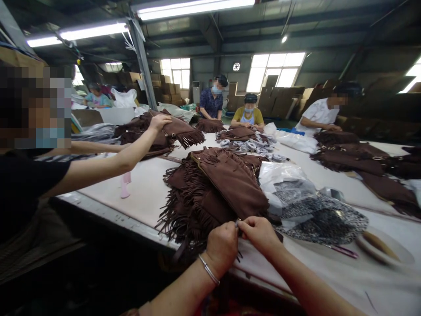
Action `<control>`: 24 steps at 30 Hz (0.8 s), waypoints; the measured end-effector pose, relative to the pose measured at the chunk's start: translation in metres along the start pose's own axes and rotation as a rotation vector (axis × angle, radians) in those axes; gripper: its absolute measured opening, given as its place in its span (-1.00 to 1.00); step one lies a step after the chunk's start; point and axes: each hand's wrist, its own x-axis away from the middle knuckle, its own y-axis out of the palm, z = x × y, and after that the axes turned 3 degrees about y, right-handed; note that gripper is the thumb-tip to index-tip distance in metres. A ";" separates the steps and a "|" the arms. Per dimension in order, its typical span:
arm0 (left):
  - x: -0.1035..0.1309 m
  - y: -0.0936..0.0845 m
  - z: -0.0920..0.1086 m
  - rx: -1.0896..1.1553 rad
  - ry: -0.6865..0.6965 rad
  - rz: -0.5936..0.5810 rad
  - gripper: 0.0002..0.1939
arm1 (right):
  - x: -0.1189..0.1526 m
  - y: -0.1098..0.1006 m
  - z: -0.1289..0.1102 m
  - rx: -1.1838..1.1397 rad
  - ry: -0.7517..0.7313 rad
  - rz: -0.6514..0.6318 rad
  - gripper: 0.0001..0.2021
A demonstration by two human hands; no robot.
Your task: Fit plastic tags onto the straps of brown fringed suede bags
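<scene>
A brown fringed bag with a gold zip lies on top of a heap of similar fringed bags at the table's near edge. At its lower corner, beside a small metal ring, my two hands meet. My left hand, with a silver bangle at the wrist, is closed in a fist. My right hand pinches with thumb and forefinger against it. A tiny greyish bit shows between the fingertips, too small to name. The bag's corner is partly hidden behind the hands.
Right of the heap lie clear plastic bags with black-and-white patterned contents, a purple-handled tool and a roll of tape. Grey rolls sit farther back. At left, a co-worker's arm reaches over another bag pile. Several people work around the table.
</scene>
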 end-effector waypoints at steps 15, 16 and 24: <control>0.000 -0.006 -0.001 -0.233 0.076 -0.059 -0.63 | -0.009 0.016 0.012 -0.037 0.040 0.041 -0.58; -0.001 -0.007 -0.001 -0.227 0.067 -0.070 -0.68 | -0.008 0.017 0.013 -0.052 0.039 0.029 -0.60; -0.006 -0.008 0.002 0.125 -0.122 -0.114 -0.74 | 0.015 0.011 0.024 -0.141 0.001 -0.020 -0.77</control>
